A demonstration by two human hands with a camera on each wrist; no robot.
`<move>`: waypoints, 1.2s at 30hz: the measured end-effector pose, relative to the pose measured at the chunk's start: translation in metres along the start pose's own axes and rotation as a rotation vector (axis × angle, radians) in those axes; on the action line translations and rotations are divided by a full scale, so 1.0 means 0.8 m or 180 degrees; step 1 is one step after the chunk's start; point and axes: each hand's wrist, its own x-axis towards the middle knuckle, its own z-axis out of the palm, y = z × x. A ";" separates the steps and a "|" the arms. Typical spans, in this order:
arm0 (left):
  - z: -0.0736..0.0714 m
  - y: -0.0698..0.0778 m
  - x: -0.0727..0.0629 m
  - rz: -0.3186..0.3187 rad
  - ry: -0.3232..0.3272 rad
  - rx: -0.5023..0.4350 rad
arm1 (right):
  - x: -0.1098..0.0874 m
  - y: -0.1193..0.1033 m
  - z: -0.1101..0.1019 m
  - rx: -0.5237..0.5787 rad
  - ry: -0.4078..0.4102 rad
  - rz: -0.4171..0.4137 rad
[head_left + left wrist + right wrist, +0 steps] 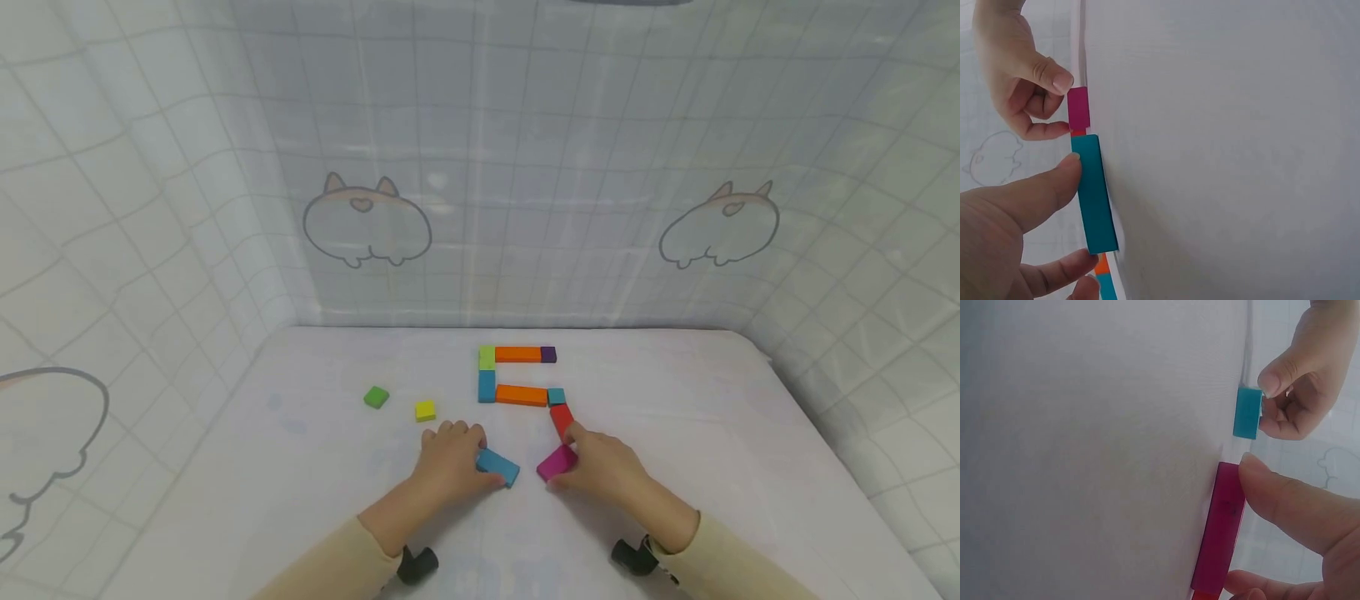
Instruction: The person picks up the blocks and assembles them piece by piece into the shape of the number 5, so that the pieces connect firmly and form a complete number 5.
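My left hand (452, 465) pinches a blue rectangular block (498, 467) between thumb and fingers, low over or on the white table. In the left wrist view the thumb and a fingertip sit at the two ends of this blue block (1094, 195). On the right, my right hand (606, 467) holds a magenta block (557, 462) the same way, its long face showing in the right wrist view as the magenta block (1219, 528). A red block (561, 421) lies just beyond the magenta one, at the right fingertips. A gap separates the blue and magenta blocks.
Farther back, blocks form a bent line: purple (548, 355), orange (517, 355), light green (487, 358), blue (487, 387), another orange (521, 396) and a small teal block (556, 397). Loose yellow (425, 411) and green (377, 397) blocks lie left. Curtains surround the table (675, 383).
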 end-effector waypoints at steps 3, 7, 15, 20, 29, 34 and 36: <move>0.000 0.003 0.000 -0.0005 0.0013 0.0000 | 0.001 -0.002 0.001 0.0017 -0.0004 0.0019; 0.001 0.005 0.000 0.0003 0.0029 0.0009 | 0.002 -0.003 0.003 0.0027 0.0019 0.0048; 0.001 0.005 -0.001 0.0007 0.0087 0.0053 | -0.002 -0.004 0.001 0.0033 0.0015 0.0155; 0.000 0.003 -0.003 0.0099 0.0132 0.0036 | -0.002 -0.003 0.001 -0.0005 0.0003 0.0106; 0.001 0.005 0.000 0.0101 0.0160 0.0061 | 0.001 -0.004 0.003 0.0017 -0.0002 0.0150; 0.002 0.006 0.001 0.0065 0.0175 0.0095 | 0.002 -0.005 0.003 0.0013 -0.0004 0.0171; 0.002 0.007 0.003 0.0069 0.0183 0.0081 | 0.002 -0.006 0.003 0.0018 -0.0011 0.0181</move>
